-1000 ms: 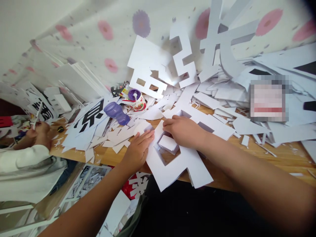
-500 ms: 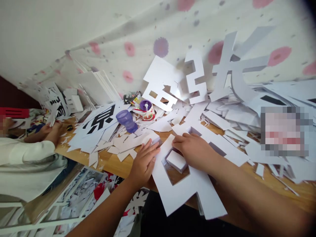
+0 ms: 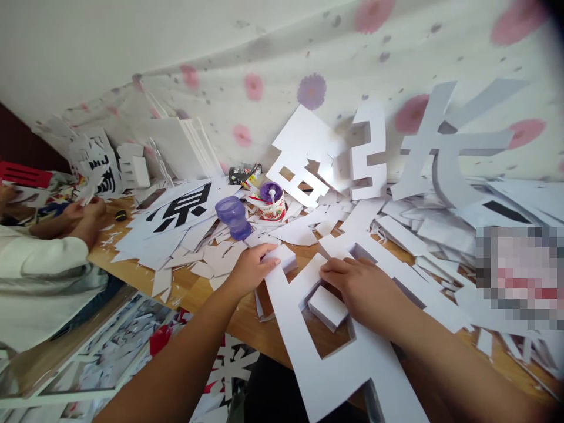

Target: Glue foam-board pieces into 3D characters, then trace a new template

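Note:
A large white cut-out character, thick-sided like foam board or card, lies tilted over the table's front edge. My left hand is closed on its upper left corner, thumb on top and fingers over the far side. Across the cut-out, my right hand pinches the bar beside the square opening; the fingertips are partly hidden. Inside that opening sits a small white block. Just behind my right hand lies another white cut-out character.
White scraps litter the wooden table. Behind stand a purple cup, a tub with a purple top and cut-out characters against the flowered wall covering. At the left, another person's hands hold white pieces.
My left hand has gone from resting with spread fingers beside the cut-out to gripping its upper corner. My right hand keeps its pinch. The whole view has shifted slightly.

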`<state>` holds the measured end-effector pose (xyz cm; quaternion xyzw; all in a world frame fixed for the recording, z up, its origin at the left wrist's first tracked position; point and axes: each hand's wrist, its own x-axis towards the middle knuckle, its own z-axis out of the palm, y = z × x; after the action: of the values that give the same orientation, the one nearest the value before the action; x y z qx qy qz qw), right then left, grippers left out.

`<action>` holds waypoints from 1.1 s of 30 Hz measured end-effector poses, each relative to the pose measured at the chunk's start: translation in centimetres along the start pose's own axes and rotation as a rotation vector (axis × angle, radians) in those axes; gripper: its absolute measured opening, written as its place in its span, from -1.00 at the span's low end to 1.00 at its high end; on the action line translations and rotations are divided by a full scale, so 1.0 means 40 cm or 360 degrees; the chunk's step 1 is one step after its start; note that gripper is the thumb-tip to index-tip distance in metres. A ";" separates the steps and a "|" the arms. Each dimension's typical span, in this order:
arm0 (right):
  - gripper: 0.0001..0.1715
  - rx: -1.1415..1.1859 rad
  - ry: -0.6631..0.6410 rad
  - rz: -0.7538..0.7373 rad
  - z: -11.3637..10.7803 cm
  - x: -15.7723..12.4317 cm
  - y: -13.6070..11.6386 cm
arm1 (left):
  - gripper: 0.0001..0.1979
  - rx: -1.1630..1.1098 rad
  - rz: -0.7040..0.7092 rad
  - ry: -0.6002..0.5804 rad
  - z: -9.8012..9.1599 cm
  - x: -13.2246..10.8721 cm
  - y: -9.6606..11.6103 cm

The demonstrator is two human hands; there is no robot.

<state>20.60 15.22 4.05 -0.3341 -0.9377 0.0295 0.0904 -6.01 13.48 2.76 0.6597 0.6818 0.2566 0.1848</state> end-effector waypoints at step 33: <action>-0.64 0.0870 0.0507 0.0624 -0.048 -0.149 0.234 | -0.48 0.0593 0.0612 -0.0430 0.149 0.087 0.195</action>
<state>31.31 18.70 3.95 -0.4712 -0.7877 0.2431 0.3137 3.57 17.57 2.91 0.8273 0.5490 0.0672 0.0978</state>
